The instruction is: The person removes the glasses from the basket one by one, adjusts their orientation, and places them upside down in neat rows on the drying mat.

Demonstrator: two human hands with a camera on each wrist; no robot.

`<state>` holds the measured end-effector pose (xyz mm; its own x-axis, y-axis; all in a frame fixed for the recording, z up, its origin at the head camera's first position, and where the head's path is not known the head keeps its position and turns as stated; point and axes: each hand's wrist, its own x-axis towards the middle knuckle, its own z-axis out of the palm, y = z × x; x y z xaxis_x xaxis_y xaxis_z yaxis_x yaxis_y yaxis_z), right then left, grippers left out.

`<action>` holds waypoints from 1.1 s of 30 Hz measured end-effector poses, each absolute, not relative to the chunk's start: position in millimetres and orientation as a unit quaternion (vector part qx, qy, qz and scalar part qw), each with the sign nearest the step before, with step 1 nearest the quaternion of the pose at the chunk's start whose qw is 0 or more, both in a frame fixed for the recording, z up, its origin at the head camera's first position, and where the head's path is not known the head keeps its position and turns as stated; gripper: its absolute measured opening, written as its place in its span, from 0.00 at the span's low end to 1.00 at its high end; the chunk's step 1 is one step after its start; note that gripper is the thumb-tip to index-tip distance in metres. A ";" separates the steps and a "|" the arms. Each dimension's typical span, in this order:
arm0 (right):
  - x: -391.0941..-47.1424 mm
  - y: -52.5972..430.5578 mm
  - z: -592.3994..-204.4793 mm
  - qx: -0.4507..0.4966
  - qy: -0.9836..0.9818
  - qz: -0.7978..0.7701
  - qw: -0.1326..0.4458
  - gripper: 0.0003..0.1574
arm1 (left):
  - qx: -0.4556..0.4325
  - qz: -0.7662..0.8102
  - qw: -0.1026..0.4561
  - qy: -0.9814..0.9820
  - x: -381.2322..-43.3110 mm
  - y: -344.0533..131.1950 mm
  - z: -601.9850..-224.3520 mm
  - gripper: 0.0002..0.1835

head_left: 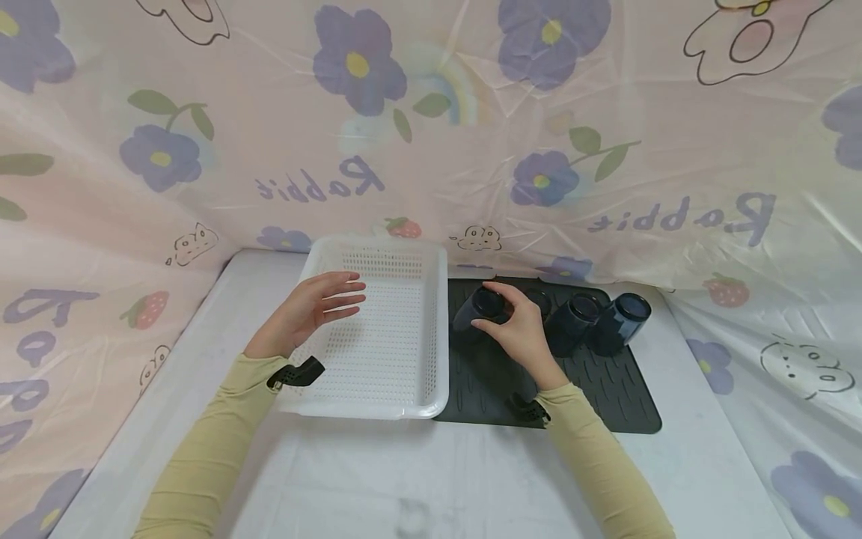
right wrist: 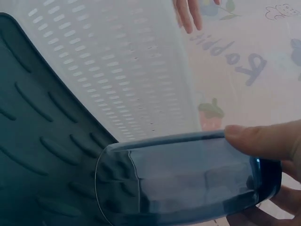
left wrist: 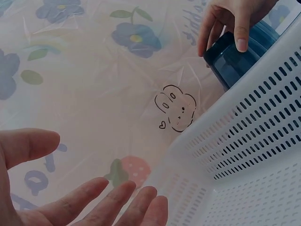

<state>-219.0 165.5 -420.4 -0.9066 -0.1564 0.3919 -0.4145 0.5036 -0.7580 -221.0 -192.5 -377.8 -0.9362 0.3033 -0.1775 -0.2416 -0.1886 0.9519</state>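
Note:
Upside down on the dark drying mat, a blue glass has its thick base between the thumb and fingers of my right hand. Whether its rim touches the mat I cannot tell. Right of that hand are more upturned blue glasses, among them one glass beside another glass; one behind is partly hidden by the hand. My left hand hovers over the white plastic basket, fingers extended and thumb apart, holding nothing. In the left wrist view its fingers are spread.
The basket has slotted walls and stands against the mat's left edge. A white-covered table lies under both. Behind and at the sides hangs a printed curtain with flowers and rabbits.

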 end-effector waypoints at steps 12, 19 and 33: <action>-222.7 155.7 -434.5 0.146 -0.847 0.481 0.173 0.48 | 0.039 0.775 0.176 0.606 -222.2 -189.9 -374.7 0.25; -226.1 153.6 -440.5 0.133 -0.849 0.470 0.199 0.47 | 0.043 0.772 0.180 0.608 -222.2 -186.4 -378.7 0.29; -230.0 154.4 -449.1 0.147 -0.842 0.496 0.151 0.44 | 0.042 0.770 0.187 0.608 -224.4 -183.3 -379.9 0.29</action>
<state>-230.0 154.4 -449.1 -0.9111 -0.0981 0.4004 -0.3978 0.4641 -0.7914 -224.4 -183.3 -379.9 -0.9263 0.3394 -0.1636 -0.2376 -0.1895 0.9527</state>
